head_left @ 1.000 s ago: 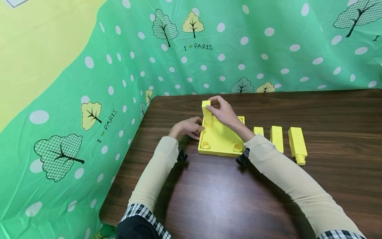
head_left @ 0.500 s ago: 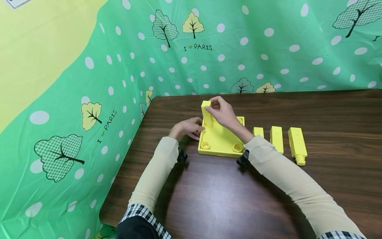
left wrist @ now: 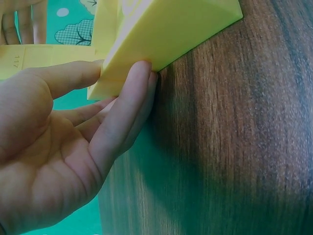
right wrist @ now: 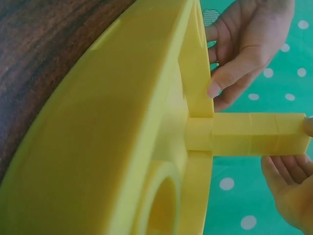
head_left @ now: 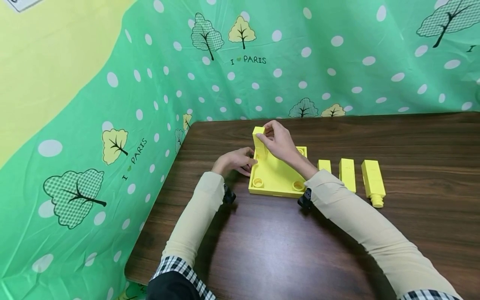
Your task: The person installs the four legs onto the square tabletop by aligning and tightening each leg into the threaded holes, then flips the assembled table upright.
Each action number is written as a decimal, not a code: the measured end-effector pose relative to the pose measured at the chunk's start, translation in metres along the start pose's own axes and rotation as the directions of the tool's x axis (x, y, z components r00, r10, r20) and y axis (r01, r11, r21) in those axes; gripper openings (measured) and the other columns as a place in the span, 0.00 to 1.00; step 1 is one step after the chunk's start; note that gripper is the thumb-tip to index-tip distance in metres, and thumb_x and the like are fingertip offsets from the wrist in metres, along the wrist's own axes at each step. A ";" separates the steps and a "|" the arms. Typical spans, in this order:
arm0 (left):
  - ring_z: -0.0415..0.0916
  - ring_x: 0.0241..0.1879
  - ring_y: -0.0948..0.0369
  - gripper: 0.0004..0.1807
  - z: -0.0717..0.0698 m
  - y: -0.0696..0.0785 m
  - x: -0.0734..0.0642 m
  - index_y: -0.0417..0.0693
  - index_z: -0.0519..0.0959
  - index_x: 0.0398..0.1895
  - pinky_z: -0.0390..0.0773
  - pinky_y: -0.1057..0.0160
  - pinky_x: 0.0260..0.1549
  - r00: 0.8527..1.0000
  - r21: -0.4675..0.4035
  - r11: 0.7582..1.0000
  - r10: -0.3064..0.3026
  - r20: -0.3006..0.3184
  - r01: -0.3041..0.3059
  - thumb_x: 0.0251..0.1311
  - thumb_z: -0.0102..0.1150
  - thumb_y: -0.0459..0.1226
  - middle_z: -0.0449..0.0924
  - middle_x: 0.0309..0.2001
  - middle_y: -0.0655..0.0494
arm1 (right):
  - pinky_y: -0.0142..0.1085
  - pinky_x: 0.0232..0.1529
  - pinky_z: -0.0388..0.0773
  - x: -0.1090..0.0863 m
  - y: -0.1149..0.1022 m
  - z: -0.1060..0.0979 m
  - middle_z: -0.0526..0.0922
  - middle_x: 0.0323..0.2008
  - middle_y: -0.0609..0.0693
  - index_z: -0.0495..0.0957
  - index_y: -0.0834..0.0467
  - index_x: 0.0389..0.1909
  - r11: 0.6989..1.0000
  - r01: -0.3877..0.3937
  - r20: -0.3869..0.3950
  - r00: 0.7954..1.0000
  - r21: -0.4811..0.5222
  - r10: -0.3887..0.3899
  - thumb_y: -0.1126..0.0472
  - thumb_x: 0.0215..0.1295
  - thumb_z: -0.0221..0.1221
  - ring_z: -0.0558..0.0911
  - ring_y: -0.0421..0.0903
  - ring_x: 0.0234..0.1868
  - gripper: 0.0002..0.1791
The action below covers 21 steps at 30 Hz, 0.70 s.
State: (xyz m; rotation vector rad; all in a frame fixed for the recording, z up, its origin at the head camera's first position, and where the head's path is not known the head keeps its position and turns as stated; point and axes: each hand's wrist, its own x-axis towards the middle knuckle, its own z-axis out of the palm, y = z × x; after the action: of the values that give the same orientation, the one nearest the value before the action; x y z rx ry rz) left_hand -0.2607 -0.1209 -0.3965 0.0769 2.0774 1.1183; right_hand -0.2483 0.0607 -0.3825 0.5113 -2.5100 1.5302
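Observation:
A shallow yellow square tabletop [head_left: 279, 175] lies on the table with its raised rim up and round sockets [head_left: 257, 182] at its corners. At its far left corner a yellow table leg [head_left: 259, 141] stands upright; the right wrist view shows its lower end inside the rim. My right hand [head_left: 280, 141] pinches the top of this leg between thumb and fingers. On the left side my left hand [head_left: 237, 160] grips the tabletop's edge. In the left wrist view its thumb sits on the rim and its fingers [left wrist: 139, 85] lie against the outer wall.
Right of the tabletop lie three more yellow legs: one partly behind the right forearm [head_left: 324, 165], a middle leg [head_left: 347, 173] and an outer leg [head_left: 373, 179] with its round peg toward me. A green patterned cloth [head_left: 300, 50] hangs behind the wooden table [head_left: 262, 241].
The upright leg's top has shifted very slightly left with the right hand on it. The left hand and the tabletop hold their places.

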 end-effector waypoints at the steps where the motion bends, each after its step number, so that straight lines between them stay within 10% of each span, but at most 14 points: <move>1: 0.79 0.34 0.55 0.23 0.000 0.000 0.000 0.48 0.59 0.64 0.86 0.59 0.37 1.000 -0.001 1.000 0.000 0.000 0.000 0.70 0.51 0.39 0.76 0.38 0.45 | 0.42 0.53 0.79 0.000 0.000 0.000 0.74 0.45 0.57 0.68 0.63 0.49 1.000 0.002 -0.001 1.000 -0.006 -0.002 0.52 0.68 0.57 0.77 0.52 0.48 0.20; 21: 0.77 0.32 0.56 0.23 0.001 0.000 0.000 0.48 0.59 0.64 0.86 0.59 0.37 1.000 -0.014 1.000 -0.008 -0.010 0.007 0.69 0.51 0.39 0.74 0.36 0.46 | 0.43 0.55 0.78 -0.001 -0.001 -0.001 0.74 0.45 0.58 0.68 0.63 0.50 0.999 -0.034 0.002 0.999 0.016 0.034 0.51 0.67 0.58 0.78 0.52 0.48 0.21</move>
State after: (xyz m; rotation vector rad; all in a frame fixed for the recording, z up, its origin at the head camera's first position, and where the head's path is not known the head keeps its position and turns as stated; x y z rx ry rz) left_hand -0.2596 -0.1198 -0.3966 0.0564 2.0770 1.1311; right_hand -0.2474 0.0610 -0.3816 0.4750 -2.5223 1.5637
